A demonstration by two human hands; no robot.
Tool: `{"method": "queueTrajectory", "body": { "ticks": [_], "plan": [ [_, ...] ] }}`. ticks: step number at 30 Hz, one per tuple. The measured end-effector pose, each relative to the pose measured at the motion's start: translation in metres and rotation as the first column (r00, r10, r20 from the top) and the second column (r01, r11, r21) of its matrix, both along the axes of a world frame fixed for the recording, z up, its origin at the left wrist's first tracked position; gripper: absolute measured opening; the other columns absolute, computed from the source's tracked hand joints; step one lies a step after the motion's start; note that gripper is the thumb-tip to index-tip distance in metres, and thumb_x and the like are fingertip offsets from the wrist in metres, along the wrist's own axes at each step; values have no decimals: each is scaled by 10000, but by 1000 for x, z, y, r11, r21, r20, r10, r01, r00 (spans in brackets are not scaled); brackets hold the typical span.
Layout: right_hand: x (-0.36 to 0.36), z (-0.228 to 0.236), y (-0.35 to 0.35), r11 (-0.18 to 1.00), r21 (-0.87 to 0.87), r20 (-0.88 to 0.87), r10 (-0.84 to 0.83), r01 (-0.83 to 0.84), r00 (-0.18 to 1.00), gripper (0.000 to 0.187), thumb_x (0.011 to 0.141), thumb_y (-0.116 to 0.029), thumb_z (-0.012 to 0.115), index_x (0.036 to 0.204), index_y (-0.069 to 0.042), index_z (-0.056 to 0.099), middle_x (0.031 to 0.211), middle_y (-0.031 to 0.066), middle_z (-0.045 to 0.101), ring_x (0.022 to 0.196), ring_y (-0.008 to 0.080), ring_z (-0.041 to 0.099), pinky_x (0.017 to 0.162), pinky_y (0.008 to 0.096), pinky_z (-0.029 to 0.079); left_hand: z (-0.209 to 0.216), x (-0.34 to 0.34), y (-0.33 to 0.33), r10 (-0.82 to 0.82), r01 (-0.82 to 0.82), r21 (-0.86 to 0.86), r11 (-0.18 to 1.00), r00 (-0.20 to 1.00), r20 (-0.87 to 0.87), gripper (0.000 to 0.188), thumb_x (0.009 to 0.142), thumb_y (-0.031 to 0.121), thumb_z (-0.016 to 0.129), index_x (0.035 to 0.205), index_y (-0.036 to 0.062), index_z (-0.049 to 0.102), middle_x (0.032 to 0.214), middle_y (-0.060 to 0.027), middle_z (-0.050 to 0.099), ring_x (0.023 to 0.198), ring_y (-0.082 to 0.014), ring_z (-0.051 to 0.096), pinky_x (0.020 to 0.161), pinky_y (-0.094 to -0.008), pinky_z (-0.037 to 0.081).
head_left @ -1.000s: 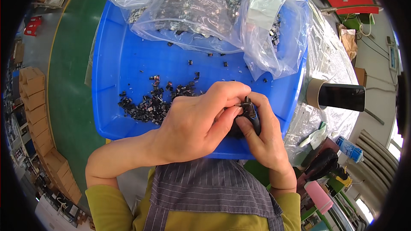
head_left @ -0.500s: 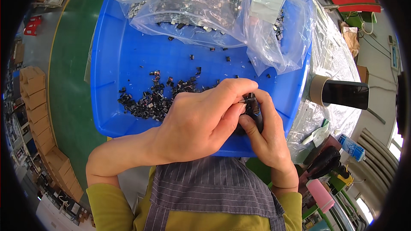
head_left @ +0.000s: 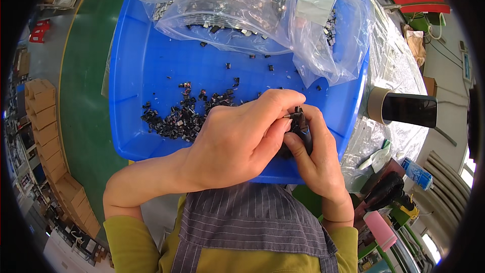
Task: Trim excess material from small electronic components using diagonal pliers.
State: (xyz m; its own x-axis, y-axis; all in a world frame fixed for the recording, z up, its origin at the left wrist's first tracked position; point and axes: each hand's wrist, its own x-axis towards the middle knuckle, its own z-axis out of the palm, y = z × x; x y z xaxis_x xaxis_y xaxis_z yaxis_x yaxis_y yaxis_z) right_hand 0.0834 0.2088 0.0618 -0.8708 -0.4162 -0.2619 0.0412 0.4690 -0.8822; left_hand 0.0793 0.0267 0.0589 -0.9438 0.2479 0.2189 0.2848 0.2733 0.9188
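Over the near edge of the blue tub (head_left: 129, 76), my two hands meet. My left hand (head_left: 237, 141) is closed in a pinch, with a small dark piece (head_left: 288, 117) showing thinly at the fingertips. My right hand (head_left: 321, 154) curls around a black object (head_left: 304, 130) with a bluish sheen; its kind cannot be made out, as my fingers cover most of it. The two held things touch or nearly touch. Left of my hands lies a heap of small black parts (head_left: 177, 121) on the tub's floor, partly hidden by my left hand.
Clear plastic bags (head_left: 227, 25) of small black and metallic parts fill the tub's far side. Right of the tub, a phone (head_left: 409, 110) leans at a tape roll (head_left: 378, 105) on silvery sheeting (head_left: 394, 71). Cardboard boxes (head_left: 48, 131) line the floor at left.
My hands stay together at nearly the same spot. The dark piece between my fingertips shows slightly more, and the whole view has shifted a little.
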Motion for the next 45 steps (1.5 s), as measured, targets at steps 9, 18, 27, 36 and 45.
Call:
{"method": "queueTrajectory", "body": {
  "ticks": [9,18,27,36,45],
  "plan": [
    [4,-4,1,996,81,-60,-18,23,998,282,824,-16,637,1070,-8,499,945,164,550,855,342,556,746,388,443,1,-8,-5,-139,121,102,987,971,196,381,863,-47,483,1240,2,506,725,-49,629,515,-66,558,470,-196,433],
    [8,0,-3,1000,3,-101,-18,18,995,215,826,-30,647,984,-2,503,852,169,599,775,364,610,654,400,468,9,-8,-10,-293,257,157,954,914,281,284,864,-18,442,1135,5,524,686,-45,601,504,-50,519,463,-196,396],
    [0,7,5,981,-142,108,149,-133,983,156,872,-78,602,985,-8,520,776,186,604,719,364,617,616,387,461,11,0,-21,-291,197,265,944,875,387,366,914,3,452,1272,-12,375,761,-93,622,548,-78,519,514,-197,422],
    [-1,2,12,955,-254,164,197,-151,967,168,865,-86,608,985,7,535,832,182,608,773,351,613,666,384,463,5,-7,-24,-348,197,411,890,877,332,135,925,15,505,1006,27,398,825,-180,626,603,-163,625,463,-201,461],
    [-3,3,12,971,-203,168,158,-123,973,128,862,-53,599,960,13,550,869,158,634,819,325,635,709,356,478,2,-9,-23,-362,76,581,810,845,394,144,903,-46,506,1019,20,453,974,-165,589,656,-132,605,526,-200,454]
  ]
}}
